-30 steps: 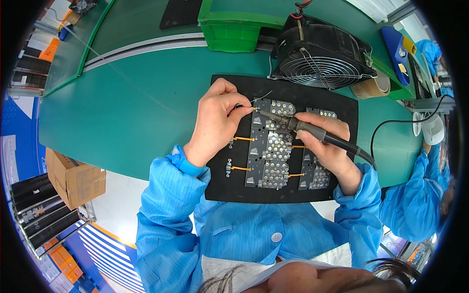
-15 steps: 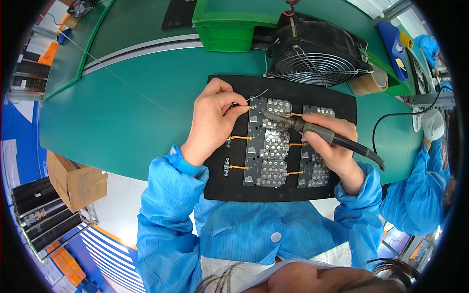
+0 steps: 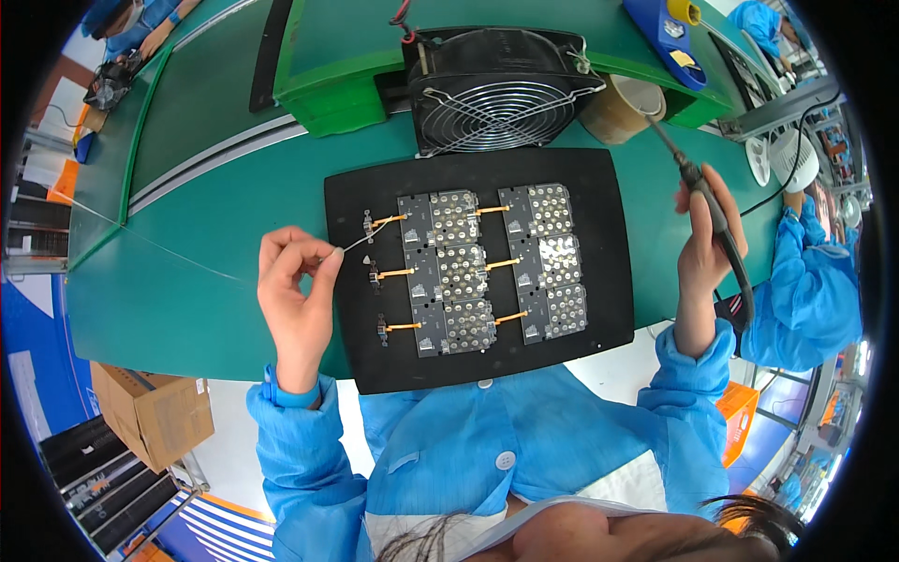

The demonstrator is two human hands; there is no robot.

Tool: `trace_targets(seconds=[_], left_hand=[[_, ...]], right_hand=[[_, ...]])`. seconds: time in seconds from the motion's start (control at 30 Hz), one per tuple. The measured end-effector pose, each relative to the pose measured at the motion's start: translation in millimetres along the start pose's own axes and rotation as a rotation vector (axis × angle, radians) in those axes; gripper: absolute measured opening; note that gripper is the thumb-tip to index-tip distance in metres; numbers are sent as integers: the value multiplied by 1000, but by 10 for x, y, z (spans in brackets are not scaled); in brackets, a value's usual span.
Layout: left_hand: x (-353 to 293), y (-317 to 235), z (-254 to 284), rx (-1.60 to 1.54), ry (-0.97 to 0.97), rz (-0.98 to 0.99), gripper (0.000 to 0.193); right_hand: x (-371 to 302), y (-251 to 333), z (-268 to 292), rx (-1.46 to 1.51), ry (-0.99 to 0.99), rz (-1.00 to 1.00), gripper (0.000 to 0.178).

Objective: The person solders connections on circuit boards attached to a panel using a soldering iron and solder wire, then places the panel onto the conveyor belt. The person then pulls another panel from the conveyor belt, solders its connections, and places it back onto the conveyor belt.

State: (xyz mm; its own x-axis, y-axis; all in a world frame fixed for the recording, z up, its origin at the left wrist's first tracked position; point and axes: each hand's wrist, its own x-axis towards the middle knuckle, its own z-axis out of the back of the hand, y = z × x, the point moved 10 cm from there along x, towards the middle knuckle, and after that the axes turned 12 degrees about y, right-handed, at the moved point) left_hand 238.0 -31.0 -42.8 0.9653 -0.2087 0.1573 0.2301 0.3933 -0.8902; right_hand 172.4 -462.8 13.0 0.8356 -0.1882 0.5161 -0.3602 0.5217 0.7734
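Observation:
My left hand (image 3: 298,295) pinches a thin silvery solder wire (image 3: 363,240), whose free end reaches over the left edge of a black mat (image 3: 375,367) near the upper orange flex strip (image 3: 386,221). Off the mat's right side, my right hand (image 3: 709,242) grips a soldering iron (image 3: 694,178) with its tip raised up and to the left. Two columns of dark circuit boards (image 3: 428,272) with round silvery contacts lie flat on the mat. Orange strips join the columns, and others run left to small connectors (image 3: 382,328). Neither hand touches the boards.
Behind the mat stand a black fan (image 3: 501,112) with a wire guard, a green stand (image 3: 332,105) and a tan roll (image 3: 623,108). A cardboard box (image 3: 159,417) sits lower left. Other people are at the upper left and at the right, where a blue sleeve (image 3: 805,304) shows.
My hands have moved apart from the upper left board. The left has drawn back leftward with the solder wire; the right has lifted the soldering iron away to the right. The view has shifted.

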Motion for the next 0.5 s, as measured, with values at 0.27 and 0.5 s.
trace_targets(seconds=[0.27,0.5], left_hand=[[-301,-249,99,262,-57,-32,11],[-380,-477,-48,417,19,-112,14]], right_hand=[[148,-34,-56,-465,40,67,30],[-231,670,-1191,-23,634,153,31]])
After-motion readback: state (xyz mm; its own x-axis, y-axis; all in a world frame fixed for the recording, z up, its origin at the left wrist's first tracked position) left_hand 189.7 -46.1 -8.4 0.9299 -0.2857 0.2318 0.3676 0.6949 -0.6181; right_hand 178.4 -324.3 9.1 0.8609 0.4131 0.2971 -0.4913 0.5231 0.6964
